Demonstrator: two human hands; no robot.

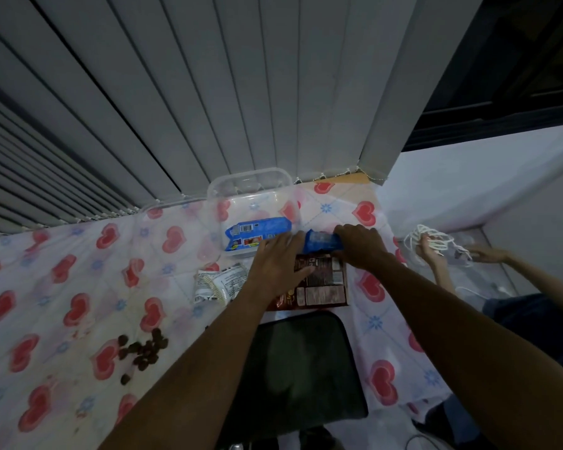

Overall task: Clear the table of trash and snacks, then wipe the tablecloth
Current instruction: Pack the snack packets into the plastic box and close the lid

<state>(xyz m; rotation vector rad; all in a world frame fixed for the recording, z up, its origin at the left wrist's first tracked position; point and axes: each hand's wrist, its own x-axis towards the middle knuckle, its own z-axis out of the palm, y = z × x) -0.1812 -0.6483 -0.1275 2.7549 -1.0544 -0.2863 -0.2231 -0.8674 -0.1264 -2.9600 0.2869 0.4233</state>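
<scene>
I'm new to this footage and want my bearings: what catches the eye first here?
The heart-print tablecloth fills the view, and at its centre the left hand and right hand meet on a blue wrapper beside a clear container. Dark snack pieces lie scattered at lower left, and at the right edge another person's hands hold a white cord.

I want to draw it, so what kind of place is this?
Most likely a room in someone's home: a heart-print tablecloth, snack packs like the blue wrapper that the right hand grips, and long blinds hanging behind.
</scene>
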